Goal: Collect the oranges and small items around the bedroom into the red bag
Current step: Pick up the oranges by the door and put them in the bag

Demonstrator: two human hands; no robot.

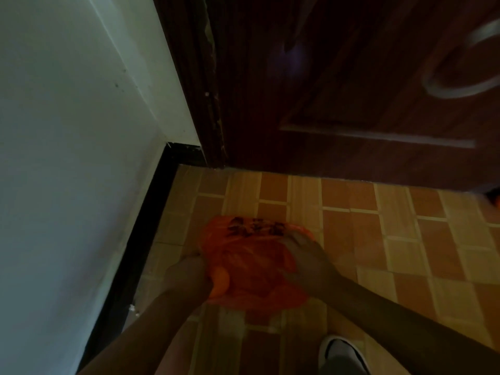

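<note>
At the far left stands the wall, pale and bare, with a black skirting running down to the floor. The person works in this corner, close to the skirting, so the bag has nowhere to slide on that side.

The left hand comes in from the lower left with its fingers curled round an orange, pressing it against the near edge of the bag. It looks held low and at the bag's mouth because that is the shortest way in; whether the fruit is already past the plastic or just at its lip cannot be told in this dim, blurred view.

The bag itself, thin red plastic with dark print on its far side, hangs or rests just above the tiled floor between the two hands. It bulges somewhat, which suggests something is already inside, though nothing in it can be made out.

The right hand reaches across from the lower right and grips the bag's upper right edge, bunching the plastic. That grip seems meant to hold the mouth open and steady while the other hand feeds the fruit in. So the hands are apart, one on each side of the bag.

Below, a shoe stands on the tiles. Behind, a dark door is shut or nearly so. At the far right edge by the door's foot lies a small orange-coloured thing, perhaps another fruit to collect; too cut off to say.
</note>
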